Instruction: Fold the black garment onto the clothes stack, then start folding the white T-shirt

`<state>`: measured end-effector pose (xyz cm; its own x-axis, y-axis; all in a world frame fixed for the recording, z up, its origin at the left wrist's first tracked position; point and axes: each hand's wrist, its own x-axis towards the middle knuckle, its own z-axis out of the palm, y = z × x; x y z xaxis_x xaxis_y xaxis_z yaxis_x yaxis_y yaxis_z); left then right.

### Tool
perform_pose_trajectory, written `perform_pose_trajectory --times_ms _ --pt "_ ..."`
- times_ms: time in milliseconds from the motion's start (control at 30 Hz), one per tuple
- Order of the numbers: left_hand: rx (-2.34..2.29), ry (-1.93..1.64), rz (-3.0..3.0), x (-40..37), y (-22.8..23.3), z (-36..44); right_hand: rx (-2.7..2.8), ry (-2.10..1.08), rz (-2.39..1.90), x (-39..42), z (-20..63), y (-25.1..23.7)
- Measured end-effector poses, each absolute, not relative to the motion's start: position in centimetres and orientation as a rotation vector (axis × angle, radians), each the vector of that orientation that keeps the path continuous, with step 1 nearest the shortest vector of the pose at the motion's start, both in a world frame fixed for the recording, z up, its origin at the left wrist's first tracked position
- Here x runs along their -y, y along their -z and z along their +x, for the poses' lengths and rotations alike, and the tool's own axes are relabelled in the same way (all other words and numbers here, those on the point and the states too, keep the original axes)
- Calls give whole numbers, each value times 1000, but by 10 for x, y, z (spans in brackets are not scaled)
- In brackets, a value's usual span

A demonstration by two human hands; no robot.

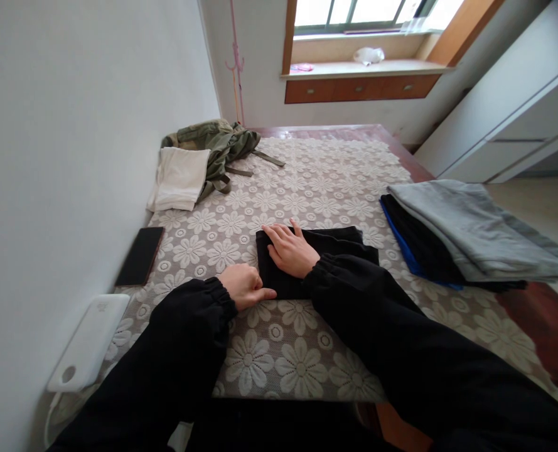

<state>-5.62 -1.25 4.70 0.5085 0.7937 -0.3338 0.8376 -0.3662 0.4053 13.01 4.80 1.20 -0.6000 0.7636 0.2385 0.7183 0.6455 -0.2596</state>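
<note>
A folded black garment (pixel 339 242), which looks like trousers, lies on the lace tablecloth in front of me. My right hand (pixel 290 250) rests flat on its upper left part, palm down with the fingers stretched out. At its lower left corner, my left hand (pixel 245 285) has its fingers curled in and its thumb laid on the cloth, closed on the edge. My right sleeve covers part of the garment's near side.
To the right is a stack of folded clothes (pixel 481 226), grey on top with black and blue below. A phone (pixel 140 256), a white power bank with a cable (pixel 90 342), a white folded cloth (pixel 181 177) and a green backpack (pixel 222 141) line the left wall.
</note>
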Motion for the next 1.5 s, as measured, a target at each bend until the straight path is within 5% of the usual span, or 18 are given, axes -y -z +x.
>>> perform_pose_trajectory --times_ms 1233,1500 --pt "-1313 -21 2166 13 -42 -55 2539 -215 -1179 -49 130 -13" --pt "-1640 -12 2146 10 -43 -53 2529 -212 -1175 -50 130 -11"
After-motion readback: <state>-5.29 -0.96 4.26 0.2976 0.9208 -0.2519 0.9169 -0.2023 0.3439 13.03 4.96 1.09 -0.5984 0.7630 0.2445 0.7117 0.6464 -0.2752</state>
